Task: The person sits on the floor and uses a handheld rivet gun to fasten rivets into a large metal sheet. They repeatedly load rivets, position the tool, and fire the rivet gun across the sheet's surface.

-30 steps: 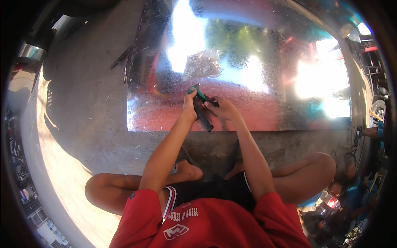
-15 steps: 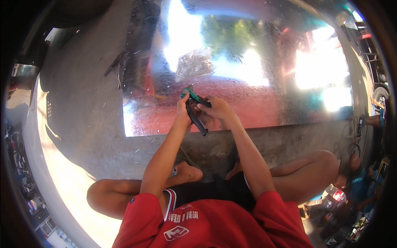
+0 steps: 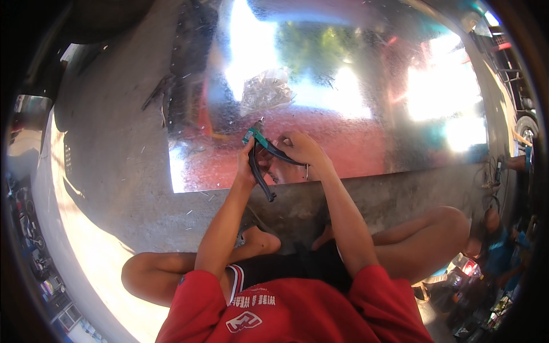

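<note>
A hand rivet gun (image 3: 257, 137) with a green head and black handles is in my left hand (image 3: 246, 163), whose fingers wrap round its body and one handle. Its nose points away from me, and the handles stand spread apart. Right beside it, my right hand (image 3: 306, 150) has curled fingers over the other handle. What those fingertips pinch, if anything, is too small to make out. Under both hands lies a large shiny metal sheet (image 3: 349, 151). On it, beyond the rivet gun, rests a clear plastic bag (image 3: 266, 91) of small silvery pieces.
Thin slivers lie scattered on the concrete floor (image 3: 126, 114) to the left. A dark narrow object (image 3: 154, 94) sits by the sheet's left edge. My crossed legs are close to the sheet's near edge. A wheel (image 3: 526, 127) and assorted clutter are at the far right.
The rivet gun's handles have spread wider. My right hand has shifted slightly up its handle, fingers now curled above it. My left hand has moved a little left with the tool.
</note>
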`<state>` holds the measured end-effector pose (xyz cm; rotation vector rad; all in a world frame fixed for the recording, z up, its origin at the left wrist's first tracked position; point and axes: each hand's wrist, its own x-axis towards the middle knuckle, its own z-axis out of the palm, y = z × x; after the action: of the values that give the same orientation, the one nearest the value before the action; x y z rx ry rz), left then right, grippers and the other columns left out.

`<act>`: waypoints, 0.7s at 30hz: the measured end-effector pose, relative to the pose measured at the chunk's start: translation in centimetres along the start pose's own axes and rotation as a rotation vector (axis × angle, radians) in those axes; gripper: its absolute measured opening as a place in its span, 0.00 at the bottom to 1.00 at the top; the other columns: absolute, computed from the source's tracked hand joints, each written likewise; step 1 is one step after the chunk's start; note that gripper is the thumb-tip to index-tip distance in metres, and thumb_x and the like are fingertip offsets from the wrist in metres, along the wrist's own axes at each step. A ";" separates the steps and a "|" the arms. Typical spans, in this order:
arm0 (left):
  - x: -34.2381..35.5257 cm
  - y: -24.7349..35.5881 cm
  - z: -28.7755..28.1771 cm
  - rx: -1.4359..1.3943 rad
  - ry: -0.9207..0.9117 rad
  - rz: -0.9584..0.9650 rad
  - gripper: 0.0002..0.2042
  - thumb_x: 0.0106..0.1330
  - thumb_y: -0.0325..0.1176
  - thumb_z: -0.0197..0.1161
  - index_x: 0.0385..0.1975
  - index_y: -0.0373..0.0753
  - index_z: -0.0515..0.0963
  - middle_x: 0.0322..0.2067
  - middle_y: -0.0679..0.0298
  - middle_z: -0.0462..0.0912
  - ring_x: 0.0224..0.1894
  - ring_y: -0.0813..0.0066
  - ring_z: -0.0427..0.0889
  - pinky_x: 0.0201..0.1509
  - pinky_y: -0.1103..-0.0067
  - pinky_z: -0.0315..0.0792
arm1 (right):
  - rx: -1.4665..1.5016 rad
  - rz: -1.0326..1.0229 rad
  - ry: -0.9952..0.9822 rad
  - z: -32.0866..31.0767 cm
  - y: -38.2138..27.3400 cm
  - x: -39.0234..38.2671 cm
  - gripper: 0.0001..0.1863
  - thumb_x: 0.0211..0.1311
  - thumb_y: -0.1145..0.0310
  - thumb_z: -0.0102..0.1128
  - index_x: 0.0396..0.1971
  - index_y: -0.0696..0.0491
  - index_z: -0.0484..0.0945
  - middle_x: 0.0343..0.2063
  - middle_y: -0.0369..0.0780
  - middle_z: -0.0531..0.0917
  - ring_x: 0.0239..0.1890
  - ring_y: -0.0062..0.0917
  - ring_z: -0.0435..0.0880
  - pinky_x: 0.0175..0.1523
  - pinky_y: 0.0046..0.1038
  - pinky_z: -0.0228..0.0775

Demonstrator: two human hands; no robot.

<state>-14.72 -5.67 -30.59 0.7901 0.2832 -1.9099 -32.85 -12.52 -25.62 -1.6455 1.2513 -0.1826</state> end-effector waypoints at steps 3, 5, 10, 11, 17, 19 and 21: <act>-2.0 0.5 1.0 0.103 -0.107 -0.003 0.23 0.72 0.50 0.52 0.46 0.32 0.75 0.39 0.56 0.82 0.34 0.71 0.82 0.20 0.86 0.68 | 0.246 -0.100 0.213 -1.9 -3.0 0.0 0.27 0.63 0.46 0.60 0.33 0.61 0.79 0.20 0.42 0.81 0.26 0.27 0.82 0.32 0.31 0.73; -3.1 0.9 2.5 0.193 -0.238 0.015 0.22 0.71 0.49 0.54 0.47 0.32 0.74 0.39 0.56 0.82 0.35 0.71 0.82 0.19 0.85 0.66 | 0.257 -0.122 0.337 -3.3 -6.0 -0.5 0.28 0.65 0.46 0.60 0.28 0.61 0.78 0.16 0.37 0.78 0.21 0.19 0.79 0.27 0.26 0.70; -5.2 1.1 7.8 0.173 -0.503 0.062 0.19 0.69 0.46 0.56 0.48 0.34 0.74 0.38 0.57 0.82 0.30 0.72 0.79 0.18 0.81 0.64 | 0.436 -0.020 0.239 -6.6 -13.0 -4.4 0.24 0.63 0.50 0.66 0.27 0.60 0.78 0.13 0.34 0.76 0.12 0.15 0.72 0.18 0.21 0.62; -5.8 1.2 8.7 0.177 -0.496 0.063 0.18 0.69 0.45 0.57 0.48 0.35 0.74 0.37 0.57 0.82 0.28 0.72 0.78 0.18 0.81 0.64 | 0.400 -0.055 0.249 -6.9 -14.1 -5.0 0.25 0.61 0.49 0.67 0.26 0.60 0.78 0.12 0.34 0.75 0.11 0.15 0.72 0.16 0.21 0.61; -9.6 1.9 12.4 0.238 -0.893 0.110 0.20 0.65 0.44 0.61 0.49 0.34 0.73 0.38 0.50 0.81 0.16 0.72 0.71 0.16 0.81 0.62 | 0.031 -0.515 0.386 -9.2 -19.5 -8.1 0.26 0.60 0.47 0.68 0.26 0.60 0.78 0.10 0.35 0.74 0.10 0.15 0.71 0.13 0.23 0.60; -11.3 2.2 13.4 0.223 -0.910 0.047 0.23 0.64 0.45 0.62 0.50 0.32 0.73 0.39 0.46 0.81 0.15 0.71 0.72 0.14 0.82 0.61 | 0.124 -0.564 0.252 -9.9 -21.0 -9.9 0.22 0.63 0.53 0.66 0.25 0.59 0.75 0.09 0.34 0.71 0.11 0.14 0.70 0.16 0.22 0.60; -13.1 2.4 14.5 0.270 -0.958 0.026 0.25 0.63 0.45 0.63 0.52 0.30 0.71 0.41 0.42 0.80 0.16 0.70 0.75 0.13 0.85 0.61 | 0.191 -0.534 0.085 -10.6 -22.4 -11.7 0.20 0.63 0.56 0.65 0.23 0.57 0.71 0.10 0.32 0.68 0.15 0.13 0.66 0.20 0.20 0.59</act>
<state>-14.73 -4.86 -10.96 -0.0230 -0.5767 -2.0991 -30.61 -11.10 1.63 -1.7837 0.8001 -0.6843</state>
